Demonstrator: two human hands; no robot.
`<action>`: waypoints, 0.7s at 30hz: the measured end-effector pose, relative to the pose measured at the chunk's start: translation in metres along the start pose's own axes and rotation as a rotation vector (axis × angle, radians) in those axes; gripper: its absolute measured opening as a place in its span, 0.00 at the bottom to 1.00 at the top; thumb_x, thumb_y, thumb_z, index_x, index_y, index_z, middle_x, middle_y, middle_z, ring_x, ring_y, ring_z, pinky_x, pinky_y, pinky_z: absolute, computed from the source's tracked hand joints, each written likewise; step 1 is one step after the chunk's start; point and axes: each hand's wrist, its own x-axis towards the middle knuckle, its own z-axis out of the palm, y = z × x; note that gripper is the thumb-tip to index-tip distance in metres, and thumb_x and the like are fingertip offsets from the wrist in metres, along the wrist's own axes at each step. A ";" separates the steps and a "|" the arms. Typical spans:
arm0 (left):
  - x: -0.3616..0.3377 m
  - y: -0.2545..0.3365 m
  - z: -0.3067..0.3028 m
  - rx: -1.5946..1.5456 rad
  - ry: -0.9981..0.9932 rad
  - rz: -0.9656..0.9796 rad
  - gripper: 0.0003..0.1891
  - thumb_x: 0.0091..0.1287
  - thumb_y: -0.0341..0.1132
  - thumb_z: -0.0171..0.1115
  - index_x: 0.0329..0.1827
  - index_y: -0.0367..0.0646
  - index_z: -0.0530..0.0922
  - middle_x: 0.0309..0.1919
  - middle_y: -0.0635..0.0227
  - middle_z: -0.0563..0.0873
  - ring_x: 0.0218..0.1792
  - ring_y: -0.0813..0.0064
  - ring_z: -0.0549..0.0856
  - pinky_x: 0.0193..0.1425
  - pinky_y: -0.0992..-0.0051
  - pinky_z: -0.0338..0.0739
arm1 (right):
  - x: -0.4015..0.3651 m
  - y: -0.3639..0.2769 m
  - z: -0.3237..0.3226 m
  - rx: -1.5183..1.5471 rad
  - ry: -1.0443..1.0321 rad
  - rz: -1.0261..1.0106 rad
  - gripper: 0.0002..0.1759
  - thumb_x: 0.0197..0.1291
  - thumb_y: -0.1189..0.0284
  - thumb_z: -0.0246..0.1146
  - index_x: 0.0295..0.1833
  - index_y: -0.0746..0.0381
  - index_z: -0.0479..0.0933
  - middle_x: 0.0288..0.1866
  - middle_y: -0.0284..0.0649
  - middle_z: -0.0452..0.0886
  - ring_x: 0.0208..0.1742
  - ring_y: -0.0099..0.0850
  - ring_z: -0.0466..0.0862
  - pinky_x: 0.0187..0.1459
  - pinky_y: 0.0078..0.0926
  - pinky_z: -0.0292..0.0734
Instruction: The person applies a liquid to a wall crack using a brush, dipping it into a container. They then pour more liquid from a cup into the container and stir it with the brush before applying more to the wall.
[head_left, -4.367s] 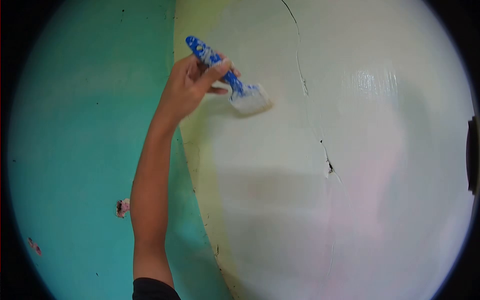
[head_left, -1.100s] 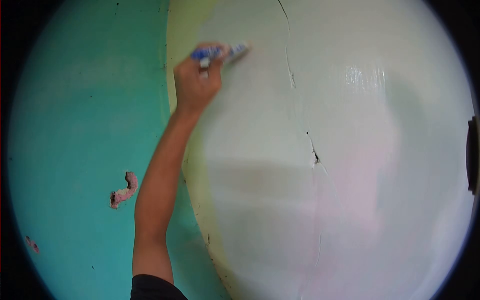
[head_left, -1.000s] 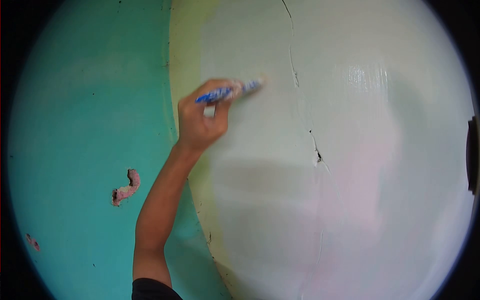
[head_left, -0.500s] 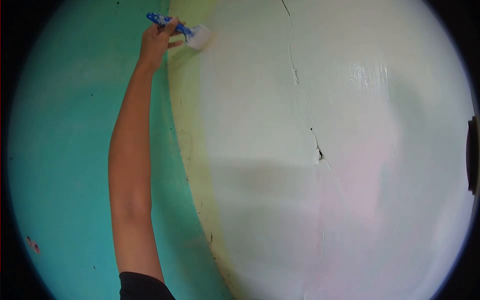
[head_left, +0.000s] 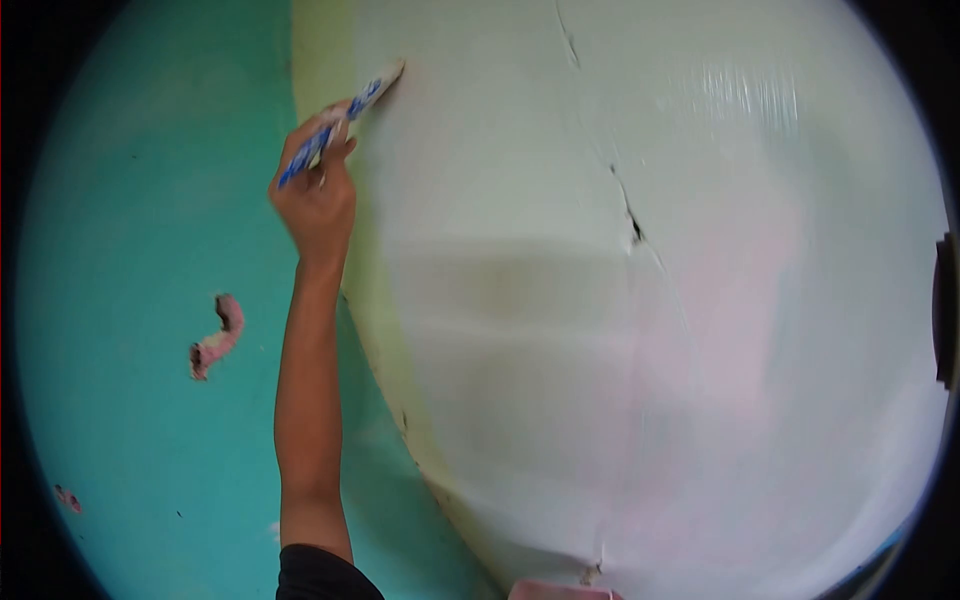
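Observation:
My left hand (head_left: 320, 200) is raised at the upper left, its fingers closed round a paintbrush (head_left: 368, 95). Blue shows through white paint on the brush's handle, which slants down to the left across the hand. The bristles point up and right, seen edge-on, at the pale wall (head_left: 480, 180) just right of a yellow-green strip (head_left: 375, 280). Whether their tip presses on the wall is hard to tell. My right hand is out of view.
A turquoise wall (head_left: 150, 230) with a chipped pink patch (head_left: 228, 318) lies left of the strip. Down the pale wall runs a crack (head_left: 632, 220), with glossy wet-looking streaks (head_left: 750, 92) to its right. The rim of a pink container (head_left: 562, 592) shows at the bottom.
My left hand has come lower and turned, so the brush now points up and right instead of right and down. The view has shifted downward, bringing the chipped patch and pink container into sight.

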 end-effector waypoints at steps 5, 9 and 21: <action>-0.120 0.076 -0.053 0.143 -0.036 -0.165 0.10 0.78 0.25 0.57 0.58 0.31 0.76 0.52 0.45 0.88 0.54 0.54 0.90 0.52 0.64 0.91 | -0.002 -0.019 -0.023 0.016 0.038 -0.067 0.41 0.70 0.61 0.68 0.82 0.52 0.57 0.69 0.47 0.74 0.68 0.40 0.77 0.61 0.46 0.81; -0.220 0.177 -0.096 0.103 0.021 -0.371 0.15 0.81 0.39 0.58 0.60 0.35 0.75 0.51 0.51 0.85 0.50 0.55 0.89 0.41 0.59 0.90 | -0.019 -0.055 -0.034 0.091 0.058 -0.095 0.40 0.71 0.67 0.67 0.83 0.54 0.57 0.61 0.46 0.76 0.61 0.34 0.79 0.62 0.33 0.77; -0.341 0.440 0.005 -0.056 -0.904 -1.360 0.08 0.64 0.20 0.66 0.46 0.35 0.84 0.38 0.56 0.91 0.40 0.61 0.93 0.46 0.69 0.84 | -0.074 -0.089 -0.148 0.153 -0.042 -0.041 0.37 0.77 0.61 0.58 0.83 0.64 0.55 0.77 0.46 0.67 0.78 0.35 0.66 0.78 0.36 0.60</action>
